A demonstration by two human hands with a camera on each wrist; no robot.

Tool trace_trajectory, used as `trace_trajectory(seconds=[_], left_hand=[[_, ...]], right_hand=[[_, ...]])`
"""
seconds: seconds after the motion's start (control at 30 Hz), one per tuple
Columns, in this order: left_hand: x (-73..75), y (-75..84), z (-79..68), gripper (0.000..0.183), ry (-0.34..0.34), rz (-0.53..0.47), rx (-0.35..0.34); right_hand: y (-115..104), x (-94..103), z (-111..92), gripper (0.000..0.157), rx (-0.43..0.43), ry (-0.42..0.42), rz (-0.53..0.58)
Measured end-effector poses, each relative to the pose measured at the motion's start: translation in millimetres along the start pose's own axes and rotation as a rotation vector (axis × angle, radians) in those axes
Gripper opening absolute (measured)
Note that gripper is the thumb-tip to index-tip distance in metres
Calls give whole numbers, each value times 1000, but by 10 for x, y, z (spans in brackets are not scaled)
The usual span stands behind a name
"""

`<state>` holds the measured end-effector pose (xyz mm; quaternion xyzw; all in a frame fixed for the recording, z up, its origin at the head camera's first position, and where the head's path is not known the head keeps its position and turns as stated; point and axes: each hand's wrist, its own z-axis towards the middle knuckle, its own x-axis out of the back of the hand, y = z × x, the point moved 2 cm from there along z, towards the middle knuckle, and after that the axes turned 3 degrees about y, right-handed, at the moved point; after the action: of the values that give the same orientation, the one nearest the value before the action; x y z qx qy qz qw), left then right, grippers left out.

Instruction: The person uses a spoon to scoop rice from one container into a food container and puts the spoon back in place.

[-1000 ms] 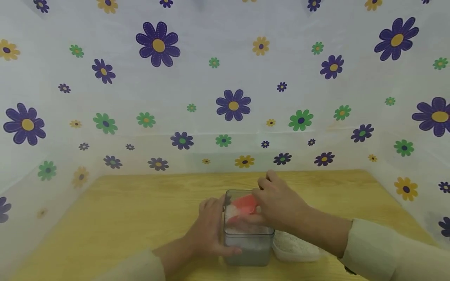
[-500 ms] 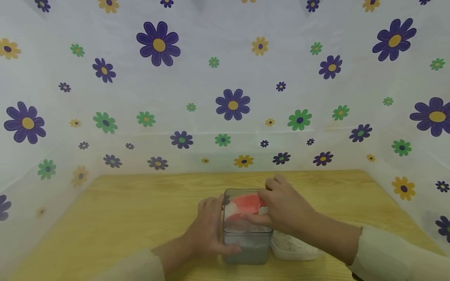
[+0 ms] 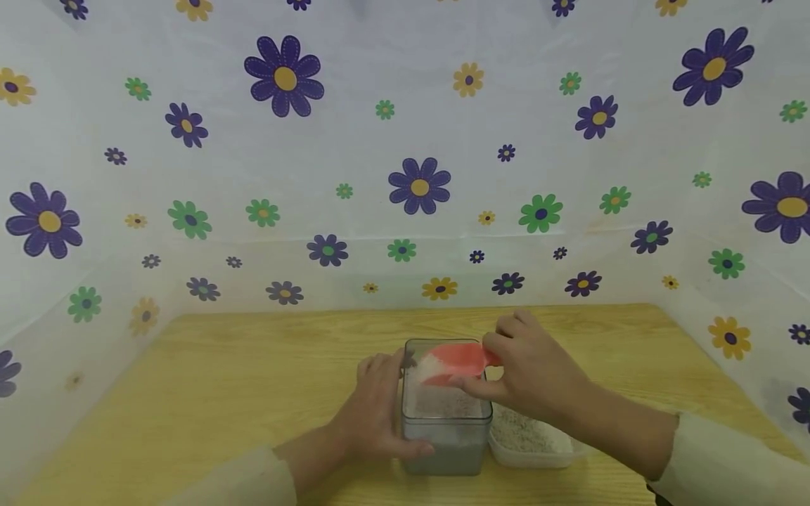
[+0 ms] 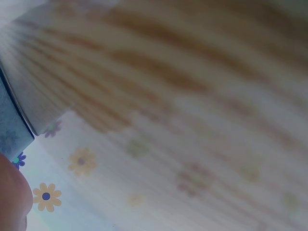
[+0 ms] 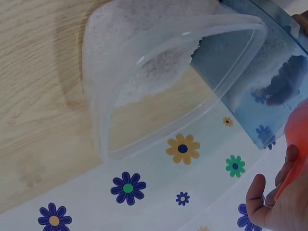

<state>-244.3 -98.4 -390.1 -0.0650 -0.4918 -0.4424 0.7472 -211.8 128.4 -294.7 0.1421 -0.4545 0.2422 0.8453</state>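
Note:
In the head view my right hand (image 3: 538, 372) grips the handle of a red scoop (image 3: 465, 357) over the open top of a tall, clear, grey-tinted container (image 3: 446, 446). Whitish grains lie at the scoop's mouth, and more pale contents show inside the container. My left hand (image 3: 373, 407) holds the container's left side, thumb across the front and fingers toward the back. Right of the container sits a low clear plastic tub (image 3: 538, 460) with white rice-like grains (image 3: 522, 429). The right wrist view shows the red scoop (image 5: 297, 130) at its right edge.
A wood-grain table (image 3: 266, 379) bears everything. White flowered sheeting (image 3: 354, 140) stands behind it and at both sides. The tub (image 5: 98, 120) stands close against the container (image 5: 240, 82); my right forearm passes above the tub.
My right hand has moved to the right and slightly up with the scoop, which now sits nearer the container's right rim. The left hand and container stay nearly in place.

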Motion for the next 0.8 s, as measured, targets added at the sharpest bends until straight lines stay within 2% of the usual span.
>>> trace_trajectory(seconds=[0.27, 0.37, 0.57, 0.8], left_hand=[[10, 11, 0, 113, -14, -14, 40], [9, 18, 2, 112, -14, -3, 34], [2, 25, 5, 113, 0, 18, 3], [11, 31, 7, 114, -1, 10, -4]], right_hand=[[177, 206, -32, 48, 15, 129, -6], [267, 261, -83, 48, 30, 172, -13], [440, 322, -235, 48, 26, 204, -14], [616, 318, -469, 40, -29, 203, -14]])
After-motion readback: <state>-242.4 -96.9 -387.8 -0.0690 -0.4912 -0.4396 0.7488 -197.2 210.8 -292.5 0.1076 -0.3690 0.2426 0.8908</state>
